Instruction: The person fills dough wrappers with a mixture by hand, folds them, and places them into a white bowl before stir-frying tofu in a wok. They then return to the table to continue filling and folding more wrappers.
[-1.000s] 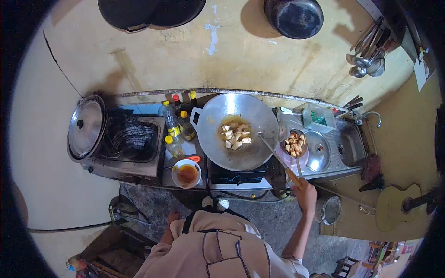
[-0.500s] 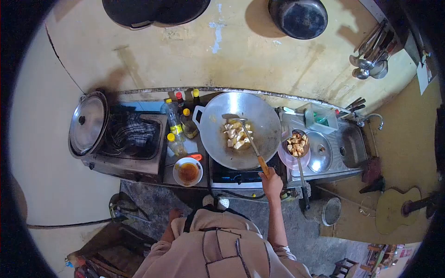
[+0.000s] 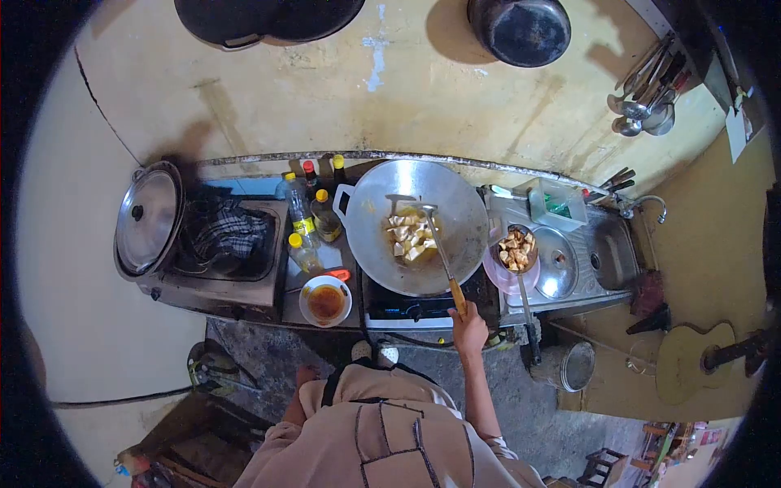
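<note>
My right hand [image 3: 469, 328] is closed around the wooden handle of a metal spatula [image 3: 440, 250]. The spatula reaches into a large grey wok [image 3: 464, 203] on the stove, its head just beyond a cluster of pale cut chunks [image 3: 412, 237] lying in oil at the bottom. To the right, browned chunks [image 3: 516, 250] fill a long-handled strainer [image 3: 524, 294] resting over a pink bowl [image 3: 498, 279]. Low beside my body hangs my left hand [image 3: 307, 375], away from the counter; its fingers are too dark and small to make out.
Left of the wok stand several bottles [image 3: 303, 215] and a white bowl of brown sauce [image 3: 325, 302]. A lidded pot [image 3: 146, 220] is at the far left. On the right are a steel sink [image 3: 612, 256] and a plastic basket [image 3: 557, 205]. A bucket [image 3: 565, 366] stands on the floor.
The spatula head has moved slightly right in the wok, and its handle stands a little steeper in view. The whole view has shifted a bit. My left hand stays low.
</note>
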`<action>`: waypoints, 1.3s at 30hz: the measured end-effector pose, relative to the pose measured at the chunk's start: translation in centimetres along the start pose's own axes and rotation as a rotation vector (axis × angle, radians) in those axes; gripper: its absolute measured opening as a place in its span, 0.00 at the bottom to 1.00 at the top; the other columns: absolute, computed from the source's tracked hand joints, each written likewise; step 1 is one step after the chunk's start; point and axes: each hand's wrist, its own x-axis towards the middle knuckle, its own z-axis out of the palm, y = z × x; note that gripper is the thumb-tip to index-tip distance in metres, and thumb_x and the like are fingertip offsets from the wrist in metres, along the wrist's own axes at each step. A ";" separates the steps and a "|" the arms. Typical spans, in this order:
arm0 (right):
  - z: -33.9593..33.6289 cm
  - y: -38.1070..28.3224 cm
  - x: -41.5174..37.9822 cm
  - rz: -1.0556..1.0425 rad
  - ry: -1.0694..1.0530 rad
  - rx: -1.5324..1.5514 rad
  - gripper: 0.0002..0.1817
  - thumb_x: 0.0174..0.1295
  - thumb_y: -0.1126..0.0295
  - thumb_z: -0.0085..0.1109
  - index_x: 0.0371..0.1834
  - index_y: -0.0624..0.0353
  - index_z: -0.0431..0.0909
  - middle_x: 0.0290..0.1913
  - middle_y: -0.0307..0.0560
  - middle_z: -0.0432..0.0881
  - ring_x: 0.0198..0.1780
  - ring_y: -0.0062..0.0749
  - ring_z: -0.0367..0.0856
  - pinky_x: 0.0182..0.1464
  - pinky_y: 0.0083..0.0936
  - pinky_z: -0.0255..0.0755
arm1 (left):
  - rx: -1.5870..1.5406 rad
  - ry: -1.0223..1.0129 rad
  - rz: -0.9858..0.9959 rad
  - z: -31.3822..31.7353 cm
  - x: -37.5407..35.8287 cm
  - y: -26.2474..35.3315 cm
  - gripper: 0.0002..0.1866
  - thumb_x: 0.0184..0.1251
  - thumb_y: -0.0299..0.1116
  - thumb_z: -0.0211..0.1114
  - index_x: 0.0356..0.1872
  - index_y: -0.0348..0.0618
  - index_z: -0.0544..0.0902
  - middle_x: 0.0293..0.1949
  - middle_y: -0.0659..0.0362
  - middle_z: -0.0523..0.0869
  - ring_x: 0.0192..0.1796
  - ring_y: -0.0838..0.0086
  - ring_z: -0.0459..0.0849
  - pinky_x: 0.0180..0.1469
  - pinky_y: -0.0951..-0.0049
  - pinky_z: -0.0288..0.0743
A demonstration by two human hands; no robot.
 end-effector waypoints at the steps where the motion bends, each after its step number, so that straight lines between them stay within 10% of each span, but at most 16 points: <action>1: 0.0 -0.3 0.2 0.017 -0.005 -0.007 0.17 0.49 0.57 0.61 0.37 0.53 0.72 0.24 0.53 0.78 0.27 0.52 0.78 0.27 0.43 0.69 | 0.023 0.009 0.010 -0.5 -0.9 1.1 0.11 0.47 0.30 0.56 0.33 0.42 0.82 0.27 0.53 0.83 0.26 0.67 0.82 0.32 0.67 0.76; 11: 2.6 0.0 -0.7 -0.010 0.048 -0.022 0.17 0.50 0.57 0.59 0.39 0.52 0.70 0.22 0.52 0.78 0.26 0.51 0.78 0.25 0.42 0.69 | 0.739 0.218 0.777 1.2 4.3 -6.0 0.11 0.45 0.36 0.60 0.30 0.45 0.82 0.27 0.51 0.83 0.31 0.63 0.82 0.35 0.62 0.75; 14: 3.0 0.2 -1.1 -0.004 0.057 -0.025 0.17 0.50 0.57 0.59 0.39 0.52 0.70 0.22 0.52 0.78 0.25 0.52 0.77 0.25 0.42 0.69 | -0.089 -0.025 0.086 1.3 3.1 -4.9 0.11 0.45 0.37 0.61 0.29 0.42 0.82 0.26 0.52 0.83 0.29 0.64 0.82 0.33 0.63 0.76; 21: 2.7 -0.1 -1.5 0.031 0.000 -0.050 0.19 0.49 0.57 0.59 0.41 0.51 0.68 0.24 0.52 0.78 0.28 0.51 0.78 0.27 0.44 0.69 | 0.170 0.139 0.379 1.4 2.9 -9.1 0.09 0.48 0.36 0.59 0.27 0.43 0.81 0.23 0.55 0.83 0.24 0.68 0.82 0.27 0.69 0.75; 23: 2.3 -0.2 -1.3 0.041 -0.038 -0.057 0.20 0.49 0.57 0.60 0.43 0.50 0.67 0.25 0.51 0.79 0.29 0.51 0.78 0.28 0.44 0.70 | -0.383 0.011 0.251 1.4 2.7 -10.0 0.10 0.48 0.37 0.59 0.28 0.43 0.81 0.24 0.54 0.83 0.25 0.67 0.82 0.28 0.68 0.75; 26: 3.0 1.2 -1.0 -0.086 -0.012 -0.023 0.24 0.48 0.55 0.61 0.46 0.50 0.66 0.28 0.49 0.80 0.30 0.51 0.79 0.28 0.43 0.70 | -0.287 0.009 0.036 1.3 0.9 -7.6 0.11 0.50 0.39 0.57 0.28 0.44 0.81 0.24 0.53 0.83 0.26 0.64 0.82 0.31 0.64 0.75; 33: -1.0 1.0 -1.4 -0.095 0.099 -0.038 0.34 0.51 0.45 0.54 0.59 0.48 0.60 0.46 0.51 0.71 0.48 0.46 0.69 0.46 0.40 0.64 | 0.283 0.246 0.475 4.3 -3.7 -10.1 0.14 0.48 0.41 0.57 0.32 0.44 0.82 0.31 0.48 0.82 0.36 0.56 0.80 0.39 0.58 0.73; 36: 0.3 5.4 -2.6 -0.182 0.331 0.462 0.20 0.58 0.60 0.49 0.50 0.61 0.69 0.42 0.50 0.72 0.45 0.46 0.70 0.44 0.39 0.63 | 0.193 0.169 0.390 5.4 -7.4 -11.6 0.14 0.47 0.41 0.58 0.33 0.45 0.82 0.33 0.46 0.81 0.39 0.55 0.80 0.40 0.58 0.73; 39: -0.6 8.4 -8.4 -0.317 0.422 0.170 0.12 0.59 0.68 0.46 0.41 0.63 0.71 0.39 0.53 0.71 0.42 0.47 0.69 0.43 0.39 0.61 | 0.236 0.251 0.398 5.0 -13.2 -13.8 0.14 0.46 0.40 0.58 0.32 0.45 0.82 0.33 0.45 0.81 0.38 0.55 0.80 0.40 0.58 0.73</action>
